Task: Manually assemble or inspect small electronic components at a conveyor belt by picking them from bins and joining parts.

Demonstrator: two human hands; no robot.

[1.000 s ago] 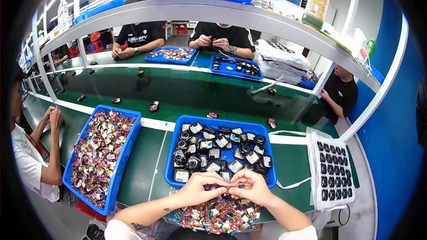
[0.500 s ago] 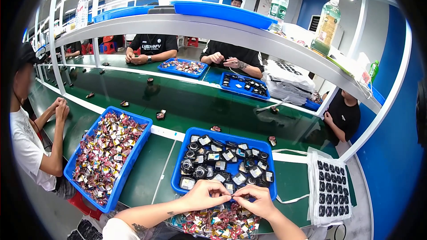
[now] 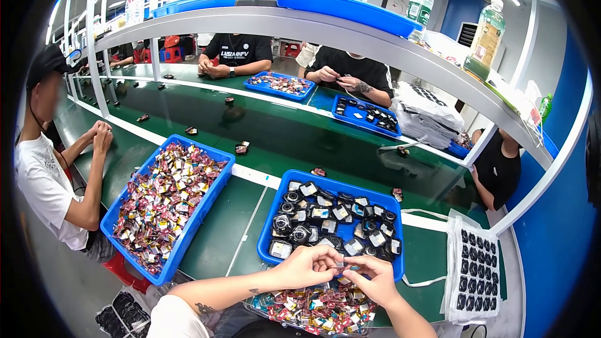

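Note:
My left hand [image 3: 308,269] and my right hand [image 3: 378,280] meet over the near edge of a blue tray [image 3: 265,233]. Their fingertips pinch a small part [image 3: 340,267] with a pale face, mostly covered by the fingers. The tray holds several black housings [image 3: 300,233] with round, lens-like fronts or pale square faces. Under my wrists lies a heap of small red, yellow and white parts [image 3: 307,310] in a clear container. Both hands are closed at the fingertips.
A larger blue tray [image 3: 230,166] of similar red parts stands at left, near a seated person [image 3: 53,181]. At right lies a white sheet tray [image 3: 456,275] of black pieces. Beyond runs a green belt [image 3: 275,128] with scattered parts, under a shelf [image 3: 244,22] holding bottles.
The whole view has shifted, so the trays and bench sit further right. My fingers have changed their hold slightly, and more of the small part's pale face shows between them.

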